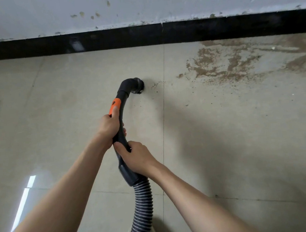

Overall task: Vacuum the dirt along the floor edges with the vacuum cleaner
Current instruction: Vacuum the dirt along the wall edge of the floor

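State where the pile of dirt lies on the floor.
In the head view the dirt lies upper right on the floor tiles, against the black skirting board, right of the vacuum nozzle.

A curved black plastic vacuum handle tube (121,119) with an orange slider patch is tipped down so its round black nozzle end (137,86) is set on the beige floor tiles. A grey ribbed hose (141,208) is attached behind. Brown crumbly dirt (236,63) is spread rightward, along the black skirting.
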Demonstrator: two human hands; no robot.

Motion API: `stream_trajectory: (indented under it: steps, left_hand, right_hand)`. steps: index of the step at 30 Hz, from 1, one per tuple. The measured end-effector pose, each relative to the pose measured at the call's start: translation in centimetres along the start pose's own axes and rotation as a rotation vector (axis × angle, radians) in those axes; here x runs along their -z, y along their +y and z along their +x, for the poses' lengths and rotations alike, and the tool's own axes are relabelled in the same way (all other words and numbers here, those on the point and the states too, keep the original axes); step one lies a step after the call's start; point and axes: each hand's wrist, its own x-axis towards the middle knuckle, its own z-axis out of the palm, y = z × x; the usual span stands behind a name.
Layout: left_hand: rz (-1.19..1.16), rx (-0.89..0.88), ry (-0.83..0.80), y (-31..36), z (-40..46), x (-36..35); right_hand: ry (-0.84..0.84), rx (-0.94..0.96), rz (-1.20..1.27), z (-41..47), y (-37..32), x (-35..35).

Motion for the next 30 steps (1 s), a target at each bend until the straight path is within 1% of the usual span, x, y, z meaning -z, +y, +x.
stream_trajectory:
  steps: [4, 14, 18, 21, 24, 28, 30]
  left_hand:
    - [0.025, -0.027, -0.041, 0.1, -0.7, -2.1]
    - [0.123, -0.094, -0.16, 1.8, -1.4, -7.8]
    - [0.139, -0.108, -0.164, 2.0, -1.4, -9.3]
    - [0.121, -0.096, -0.144, 2.2, -1.0, -9.0]
    - [0.103, -0.08, -0.071, 1.8, -0.8, -7.2]
    - [0.056, -0.053, 0.067, 0.7, -0.5, -2.8]
    - [0.024, -0.026, 0.11, -0.1, -0.9, -0.2]
  right_hand:
    - [0.04, -0.009, 0.005, -0.8, 1.3, 1.2]
    - [0.21, -0.018, 0.091, -2.0, 3.8, 4.4]
    - [0.235, -0.028, 0.064, -1.9, 4.1, 5.8]
    - [0.202, -0.015, 0.046, -1.4, 3.7, 6.1]
    - [0.115, -0.023, 0.058, -0.9, 2.9, 5.3]
    - [-0.015, -0.04, 0.052, 0.0, 1.2, 2.7]
    - [-0.099, -0.051, 0.027, 0.2, 0.4, 0.6]
